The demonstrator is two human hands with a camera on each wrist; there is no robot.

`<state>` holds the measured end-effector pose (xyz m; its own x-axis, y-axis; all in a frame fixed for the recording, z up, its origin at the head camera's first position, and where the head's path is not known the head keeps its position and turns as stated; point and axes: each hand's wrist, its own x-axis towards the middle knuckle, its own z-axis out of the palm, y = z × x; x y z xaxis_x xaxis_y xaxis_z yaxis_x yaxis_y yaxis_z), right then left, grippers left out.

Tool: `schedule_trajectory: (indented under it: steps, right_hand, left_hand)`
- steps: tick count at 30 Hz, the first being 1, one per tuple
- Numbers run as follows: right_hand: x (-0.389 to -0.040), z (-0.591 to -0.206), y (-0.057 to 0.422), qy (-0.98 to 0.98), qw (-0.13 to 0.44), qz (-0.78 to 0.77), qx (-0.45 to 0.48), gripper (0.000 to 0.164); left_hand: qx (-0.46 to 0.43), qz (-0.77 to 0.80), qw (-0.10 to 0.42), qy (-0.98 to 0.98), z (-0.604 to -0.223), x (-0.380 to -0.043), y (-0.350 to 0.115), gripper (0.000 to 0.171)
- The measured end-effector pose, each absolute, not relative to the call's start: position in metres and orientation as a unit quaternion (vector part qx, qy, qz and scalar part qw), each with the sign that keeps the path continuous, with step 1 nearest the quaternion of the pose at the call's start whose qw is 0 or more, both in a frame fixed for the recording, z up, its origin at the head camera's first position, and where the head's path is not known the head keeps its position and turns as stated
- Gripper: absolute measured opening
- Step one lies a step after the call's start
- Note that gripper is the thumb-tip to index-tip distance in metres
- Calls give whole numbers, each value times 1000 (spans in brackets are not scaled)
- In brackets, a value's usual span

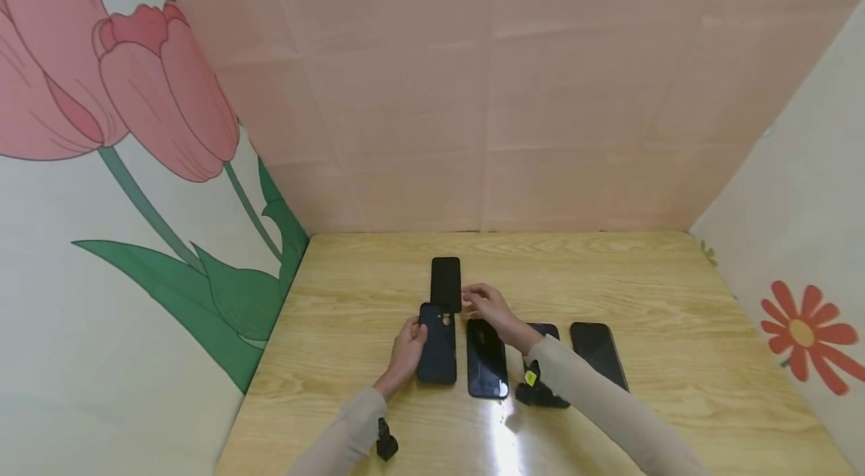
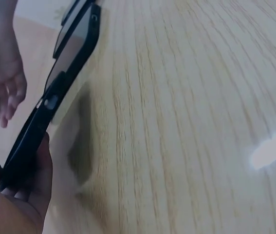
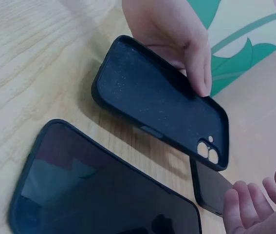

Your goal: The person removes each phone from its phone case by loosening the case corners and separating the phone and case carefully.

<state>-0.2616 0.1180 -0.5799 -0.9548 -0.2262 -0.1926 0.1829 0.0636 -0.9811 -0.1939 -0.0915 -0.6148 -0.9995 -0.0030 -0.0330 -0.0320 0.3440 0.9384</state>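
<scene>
A dark phone case [image 1: 437, 352] with nothing in it is held along its left edge by my left hand [image 1: 405, 348], the thumb over the rim. In the right wrist view the hollow inside of the case [image 3: 152, 100] and its camera holes face up, and it is tilted above the table. My right hand [image 1: 493, 309] hovers beside a black phone [image 1: 445, 281] at the back, fingers loosely bent and holding nothing. That phone lies flat, its near end overlapped by the case. Below the right hand lies another phone [image 1: 486, 367] with a glossy dark screen.
Partly hidden under my right forearm lies a dark phone [image 1: 550, 395]. Farther right is another dark phone [image 1: 598, 350]. The wood-grain table [image 1: 351, 288] meets a pink back wall [image 1: 419, 123], with flower-printed side walls left and right.
</scene>
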Motion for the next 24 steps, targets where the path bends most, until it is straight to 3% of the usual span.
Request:
schedule_trajectory:
  steps: [7, 24]
  right_hand:
    - [-256, -578, 131, 721, 137, -678, -28, 34]
    - [-241, -577, 160, 718, 142, -681, -23, 33]
  left_hand:
    - [-10, 579, 42, 814, -617, -193, -89, 36]
    - [-6, 562, 56, 826, -623, -194, -86, 39]
